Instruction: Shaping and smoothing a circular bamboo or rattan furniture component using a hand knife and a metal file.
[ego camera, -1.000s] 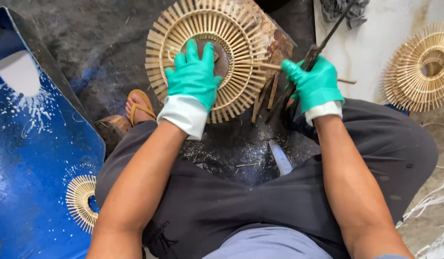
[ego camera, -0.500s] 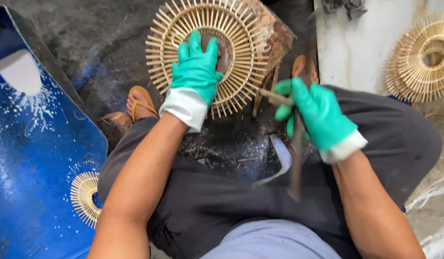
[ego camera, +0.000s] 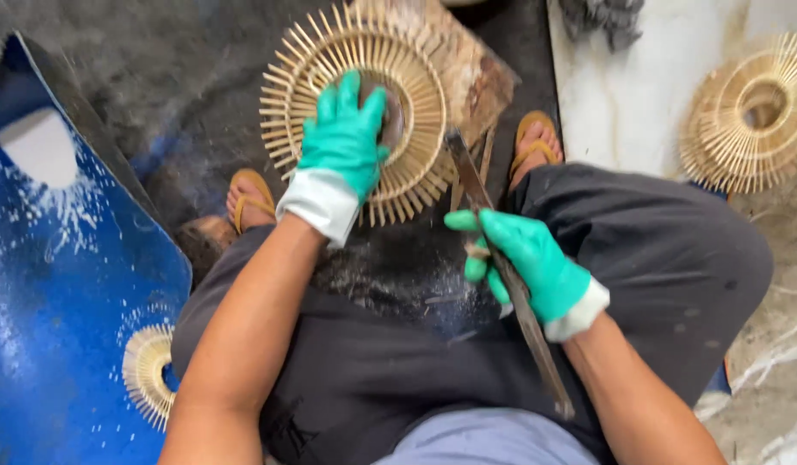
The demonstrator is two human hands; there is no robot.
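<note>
**A:** Where is the round bamboo piece relative to the left hand?

**B:** I see the bamboo ring point(ego camera: 364, 112) lying flat on a wooden block point(ego camera: 467, 73), at about twelve o'clock from the person's lap. The left hand point(ego camera: 347, 142), in a green glove, lies right on top of it, covering the ring's lower middle, with the fingers pointing toward twelve o'clock.

**A:** Is that hand gripping anything?

**B:** No. I see it spread flat, palm down, pressing on the ring. The forearm runs up from seven o'clock, and the white glove cuff sits at the ring's six o'clock edge.

**A:** And the right hand?

**B:** The right hand point(ego camera: 527, 263), also gloved in green, is at about four o'clock from the ring, near it but not touching. I see it closed around a long dark blade point(ego camera: 502, 267), which slants from the ring's right edge, near the block, down toward five o'clock past the wrist. The fingers also pinch a thin bamboo sliver point(ego camera: 477, 251). The thumb points toward nine o'clock.

**A:** Anything else around?

**B:** I see a stack of bamboo rings point(ego camera: 751, 116) at two o'clock on a white board point(ego camera: 639, 95), another small bamboo ring point(ego camera: 148, 375) at eight o'clock on a blue sheet point(ego camera: 62, 284), and sandalled feet point(ego camera: 252, 202) either side of the block.
</note>
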